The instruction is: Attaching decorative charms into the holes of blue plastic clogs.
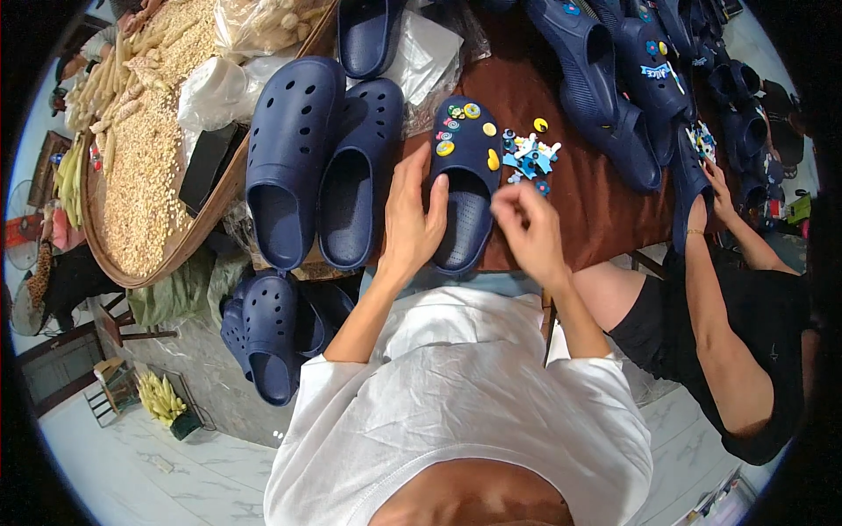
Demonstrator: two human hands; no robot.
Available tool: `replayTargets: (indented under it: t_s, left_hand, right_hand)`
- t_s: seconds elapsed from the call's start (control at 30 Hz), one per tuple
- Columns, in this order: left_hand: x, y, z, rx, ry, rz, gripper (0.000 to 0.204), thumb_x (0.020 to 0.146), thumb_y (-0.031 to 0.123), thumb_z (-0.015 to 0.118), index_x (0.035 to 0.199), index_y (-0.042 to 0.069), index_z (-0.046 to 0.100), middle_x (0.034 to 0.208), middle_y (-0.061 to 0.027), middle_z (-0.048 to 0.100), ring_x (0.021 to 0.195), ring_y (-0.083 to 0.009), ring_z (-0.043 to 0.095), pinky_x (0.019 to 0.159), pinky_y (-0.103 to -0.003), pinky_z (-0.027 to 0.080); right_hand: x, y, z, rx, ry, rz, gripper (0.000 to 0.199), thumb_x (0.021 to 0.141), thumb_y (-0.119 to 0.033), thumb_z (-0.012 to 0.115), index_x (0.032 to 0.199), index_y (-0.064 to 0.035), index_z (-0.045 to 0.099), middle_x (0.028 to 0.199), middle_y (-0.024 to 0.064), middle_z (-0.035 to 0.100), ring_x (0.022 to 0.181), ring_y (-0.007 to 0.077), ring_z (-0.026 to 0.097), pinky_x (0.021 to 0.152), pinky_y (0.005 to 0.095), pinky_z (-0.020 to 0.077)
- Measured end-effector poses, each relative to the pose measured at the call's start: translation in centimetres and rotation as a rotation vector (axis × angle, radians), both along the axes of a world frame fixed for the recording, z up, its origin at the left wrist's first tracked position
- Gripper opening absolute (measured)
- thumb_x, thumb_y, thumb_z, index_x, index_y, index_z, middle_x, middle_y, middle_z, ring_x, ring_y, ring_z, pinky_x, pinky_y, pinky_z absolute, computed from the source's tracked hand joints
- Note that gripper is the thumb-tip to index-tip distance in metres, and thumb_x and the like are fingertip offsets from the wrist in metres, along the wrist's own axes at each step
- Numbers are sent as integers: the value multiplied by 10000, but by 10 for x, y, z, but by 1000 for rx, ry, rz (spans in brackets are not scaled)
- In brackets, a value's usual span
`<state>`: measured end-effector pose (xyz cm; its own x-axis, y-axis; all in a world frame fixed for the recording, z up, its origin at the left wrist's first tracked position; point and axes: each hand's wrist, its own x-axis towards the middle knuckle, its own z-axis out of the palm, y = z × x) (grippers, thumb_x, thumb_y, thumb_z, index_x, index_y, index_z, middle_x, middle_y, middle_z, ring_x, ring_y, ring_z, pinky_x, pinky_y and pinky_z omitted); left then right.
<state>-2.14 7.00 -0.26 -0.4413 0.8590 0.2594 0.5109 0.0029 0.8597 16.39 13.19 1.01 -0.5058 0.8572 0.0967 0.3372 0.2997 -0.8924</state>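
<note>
A navy clog (462, 210) lies on the brown cloth in front of me, toe away. Several colourful charms, some yellow and round, sit in the holes of its upper. My left hand (412, 219) holds the clog's left side, fingers along the outside and thumb at the opening's rim. Just right of the opening is my right hand (531, 230), its fingers curled together and slightly blurred. Whatever those fingertips hold, if anything, is too small to make out. A small pile of loose charms (531, 159), mostly blue and white, lies beyond the right hand.
Plain navy clogs (294, 158) stand to the left, with more below the table edge. A wide basket (132, 279) of pale kernels is at far left. Decorated clogs (645, 79) crowd the right side, where a co-worker's hands (702, 210) handle another navy clog (690, 180).
</note>
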Motion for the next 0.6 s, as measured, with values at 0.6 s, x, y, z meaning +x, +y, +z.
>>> replayTargets:
  t_s: [0.6]
  left_hand:
    - [2,2,8,-101,-2,-18,446,857,256,758,1169,-12,585,1066,-166,662,941,-268,693,790,-364,549]
  right_hand:
    - [-9,20,-20,-76,-175,-91,451,911,-431,715,930,-25,519,735,110,614,657,225,613,635,369,507]
